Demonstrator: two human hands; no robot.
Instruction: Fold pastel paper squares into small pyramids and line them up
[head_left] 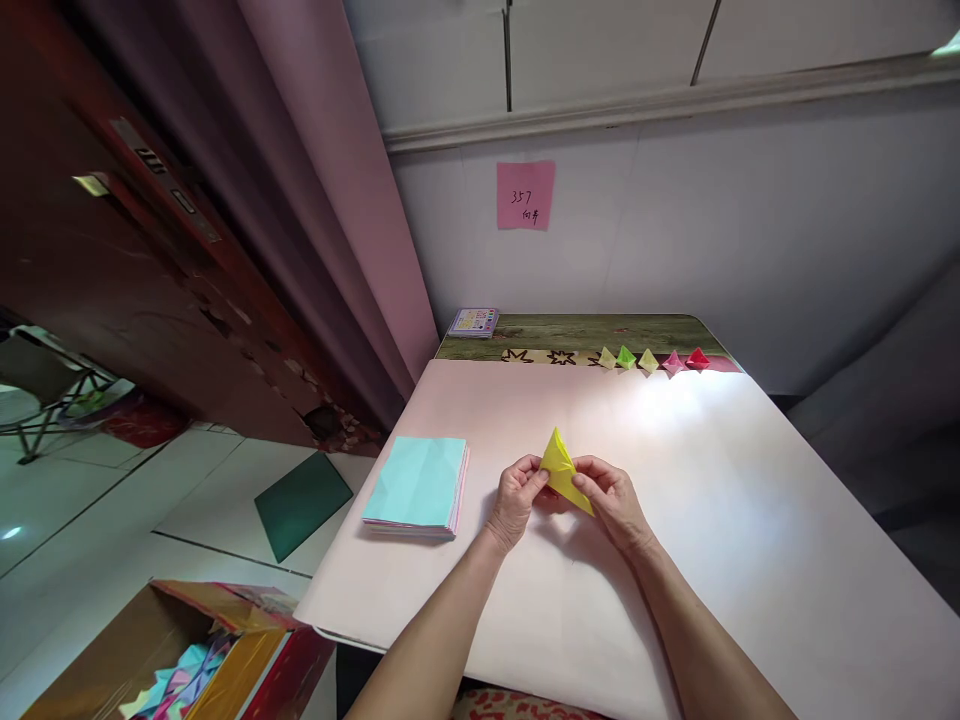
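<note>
A folded yellow paper shape is held just above the pale pink table cover, between both hands. My left hand pinches its left side with thumb and fingers. Fingers of my right hand are closed on its right lower edge. The paper's point stands upward.
A stack of coloured square paper with a light blue top sheet lies to the left. Several small folded shapes, green, yellow, pink and red, line the far edge. A paper pack sits at the back. A cardboard box with paper stands on the floor, left.
</note>
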